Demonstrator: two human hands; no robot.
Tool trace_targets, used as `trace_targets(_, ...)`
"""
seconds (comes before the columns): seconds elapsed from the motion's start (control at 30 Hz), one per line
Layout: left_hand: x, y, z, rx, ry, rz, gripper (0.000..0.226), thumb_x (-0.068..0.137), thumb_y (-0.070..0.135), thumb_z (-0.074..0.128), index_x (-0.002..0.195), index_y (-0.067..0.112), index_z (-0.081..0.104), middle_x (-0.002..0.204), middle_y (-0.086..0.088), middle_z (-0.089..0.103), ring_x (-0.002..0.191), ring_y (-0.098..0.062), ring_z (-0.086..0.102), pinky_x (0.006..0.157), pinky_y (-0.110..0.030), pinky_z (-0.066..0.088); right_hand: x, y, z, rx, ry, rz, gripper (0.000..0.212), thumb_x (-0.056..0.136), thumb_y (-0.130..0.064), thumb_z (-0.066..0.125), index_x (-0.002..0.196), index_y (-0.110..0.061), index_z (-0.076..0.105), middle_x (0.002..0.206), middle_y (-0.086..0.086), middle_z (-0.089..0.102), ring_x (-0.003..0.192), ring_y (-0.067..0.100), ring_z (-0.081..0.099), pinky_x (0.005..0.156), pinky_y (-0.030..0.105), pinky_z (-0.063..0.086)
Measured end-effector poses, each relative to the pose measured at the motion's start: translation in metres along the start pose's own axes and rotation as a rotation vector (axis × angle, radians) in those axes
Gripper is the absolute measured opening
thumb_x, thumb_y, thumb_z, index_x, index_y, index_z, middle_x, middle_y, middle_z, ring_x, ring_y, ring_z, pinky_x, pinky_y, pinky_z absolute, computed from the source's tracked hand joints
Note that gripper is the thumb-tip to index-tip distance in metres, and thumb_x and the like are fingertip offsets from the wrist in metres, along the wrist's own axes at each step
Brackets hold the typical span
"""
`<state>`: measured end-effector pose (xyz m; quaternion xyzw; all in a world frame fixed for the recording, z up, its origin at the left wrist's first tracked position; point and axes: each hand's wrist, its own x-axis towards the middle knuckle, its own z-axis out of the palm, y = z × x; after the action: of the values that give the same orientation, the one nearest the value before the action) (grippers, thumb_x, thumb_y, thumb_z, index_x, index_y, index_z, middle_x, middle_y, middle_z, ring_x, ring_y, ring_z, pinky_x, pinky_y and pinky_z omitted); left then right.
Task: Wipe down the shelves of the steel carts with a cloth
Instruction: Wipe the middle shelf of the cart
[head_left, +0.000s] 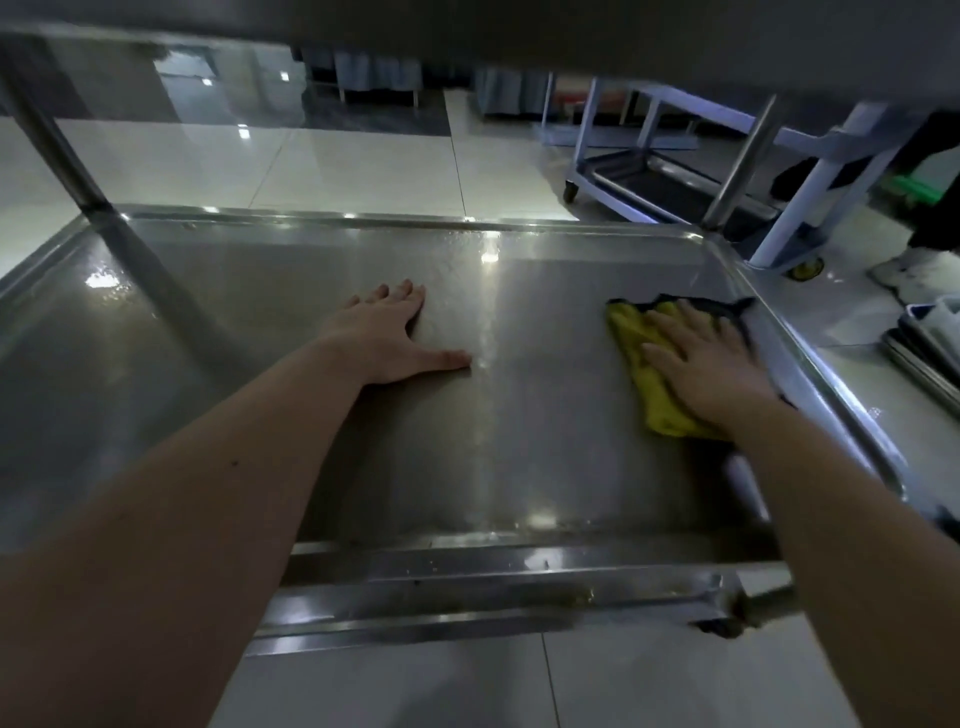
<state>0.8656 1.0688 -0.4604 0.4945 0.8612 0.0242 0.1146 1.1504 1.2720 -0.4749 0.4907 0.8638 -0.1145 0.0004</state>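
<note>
Fingers (675, 332) straight, spread: right hand (711, 364) pressing crumpled yellow cloth (631, 338) onto flat steel cart shelf (260, 364) by its right rim; left hand (389, 338) flat mid-shelf. Seemingly mid-wipe, left half likely remaining.

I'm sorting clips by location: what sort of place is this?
Likely a canteen or commercial kitchen area: a right hand presses a yellow cloth on a steel cart shelf, a second wheeled cart stands beyond, on a glossy tiled floor.
</note>
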Motion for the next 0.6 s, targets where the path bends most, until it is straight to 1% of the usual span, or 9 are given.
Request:
trace_targets(0.1, -0.001, 0.002, 0.004, 0.001, -0.004, 0.001, 0.126, 0.058, 0.097, 0.034, 0.156, 0.025, 0.001, 0.163, 0.008, -0.002, 0.15, -0.016, 0.001, 0.122, -0.04, 0.004, -0.025, 0.05, -0.009, -0.016, 0.02, 0.17, 0.054, 0.097, -0.061, 0.024, 0.149, -0.051, 0.013, 0.163, -0.015, -0.001, 0.149, 0.03, 0.0, 0.118, 0.057, 0.0)
trace_targets(0.2, -0.001, 0.003, 0.006, 0.007, 0.01, -0.01, 0.126, 0.058, 0.097, 0.034, 0.156, 0.024, 0.003, 0.163, 0.007, -0.002, 0.15, -0.018, 0.002, 0.122, -0.04, 0.005, -0.053, 0.03, -0.002, -0.026, 0.021, 0.192, 0.055, 0.097, -0.061, 0.023, 0.15, -0.049, 0.012, 0.163, -0.014, -0.004, 0.149, 0.033, -0.002, 0.116, 0.061, -0.002)
trace_targets(0.27, -0.003, 0.004, 0.005, -0.002, 0.0, -0.012, 0.126, 0.059, 0.096, 0.035, 0.156, 0.023, 0.002, 0.163, 0.005, -0.002, 0.15, -0.019, 0.001, 0.122, -0.041, 0.004, -0.072, -0.009, 0.008, -0.008, 0.024, 0.131, 0.056, 0.097, -0.062, 0.023, 0.15, -0.05, 0.01, 0.162, -0.014, -0.008, 0.149, 0.034, -0.003, 0.116, 0.061, -0.002)
trace_targets(0.4, -0.005, 0.006, 0.002, 0.026, 0.019, -0.019, 0.12, 0.065, 0.094, 0.038, 0.156, 0.022, 0.007, 0.164, 0.003, 0.001, 0.15, -0.021, -0.001, 0.121, -0.045, 0.0, -0.122, -0.107, 0.039, -0.085, 0.021, -0.1, 0.058, 0.097, -0.063, 0.016, 0.151, -0.047, 0.001, 0.162, -0.009, -0.016, 0.147, 0.04, -0.01, 0.112, 0.067, -0.006)
trace_targets(0.47, -0.009, 0.012, 0.002, 0.078, 0.091, 0.002, 0.106, 0.076, 0.085, 0.039, 0.156, 0.021, 0.013, 0.164, 0.0, 0.005, 0.15, -0.022, -0.001, 0.121, -0.046, -0.001, -0.144, -0.148, 0.05, -0.059, -0.021, -0.186, 0.059, 0.097, -0.062, 0.015, 0.152, -0.044, 0.002, 0.161, -0.008, -0.018, 0.146, 0.04, -0.016, 0.111, 0.067, -0.01)
trace_targets(0.5, -0.013, 0.017, 0.002, 0.044, 0.144, 0.012, 0.092, 0.085, 0.076, 0.04, 0.155, 0.021, 0.016, 0.164, -0.002, 0.006, 0.15, -0.023, 0.0, 0.121, -0.045, -0.001, -0.151, -0.16, 0.051, -0.024, -0.045, -0.209, 0.06, 0.098, -0.062, 0.016, 0.153, -0.044, 0.002, 0.162, -0.008, -0.016, 0.146, 0.039, -0.017, 0.112, 0.065, -0.013)
trace_targets(0.53, -0.02, 0.022, 0.002, -0.049, 0.186, 0.001, 0.077, 0.093, 0.063, 0.039, 0.155, 0.022, 0.017, 0.163, -0.002, 0.006, 0.15, -0.022, 0.0, 0.121, -0.044, -0.001, -0.155, -0.163, 0.048, 0.059, -0.062, -0.221, 0.06, 0.098, -0.062, 0.019, 0.153, -0.043, 0.004, 0.162, -0.009, -0.012, 0.147, 0.036, -0.017, 0.113, 0.061, -0.014)
trace_targets(0.57, -0.031, 0.027, 0.001, -0.175, 0.206, -0.02, 0.066, 0.099, 0.051, 0.038, 0.155, 0.022, 0.019, 0.163, -0.003, 0.006, 0.15, -0.022, 0.0, 0.12, -0.042, -0.001, -0.156, -0.159, 0.041, 0.204, -0.055, -0.215, 0.058, 0.1, -0.058, 0.024, 0.153, -0.041, 0.009, 0.163, -0.01, -0.004, 0.148, 0.032, -0.014, 0.116, 0.056, -0.013)
trace_targets(0.6, -0.045, 0.033, 0.001, -0.279, 0.205, -0.022, 0.059, 0.102, 0.042, 0.037, 0.154, 0.021, 0.019, 0.163, -0.004, 0.007, 0.15, -0.022, 0.001, 0.12, -0.041, -0.001, -0.153, -0.148, 0.033, 0.388, -0.021, -0.197, 0.055, 0.102, -0.05, 0.029, 0.154, -0.037, 0.016, 0.163, -0.009, 0.007, 0.149, 0.028, -0.008, 0.119, 0.05, -0.008)
